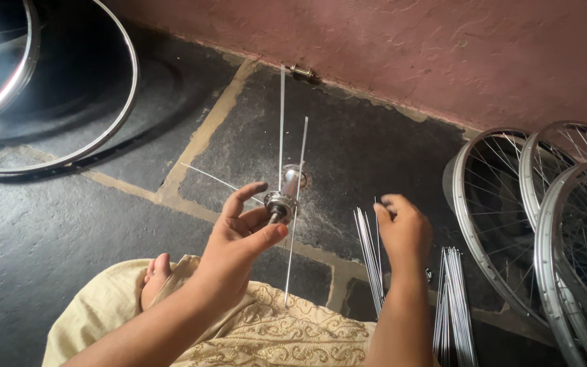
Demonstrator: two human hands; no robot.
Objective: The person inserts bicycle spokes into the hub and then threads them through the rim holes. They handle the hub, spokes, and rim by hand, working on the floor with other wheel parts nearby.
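- Head cam, looking down: the left hand (242, 234) has its thumb and fingers curled round a shiny metal wheel hub (285, 197), gripping the near end, index finger sticking up loose.
- A few thin spokes (282, 129) already poke out of the hub, two pointing away toward the pink wall (402, 47), one hanging down toward the lap.
- Right of the hub, the right hand (404, 228) is pinched shut on the tops of a spoke bundle (369, 251).
- Further right of the hub, a second spoke bundle (453, 306), then three laced wheels (565, 224) leaning together.
- Left of the hub, well apart, bare rims (69, 153) on the dark stone floor (49, 238).
- Just below the hub: gold embroidered cloth (273, 333) and a bare foot (156, 275).
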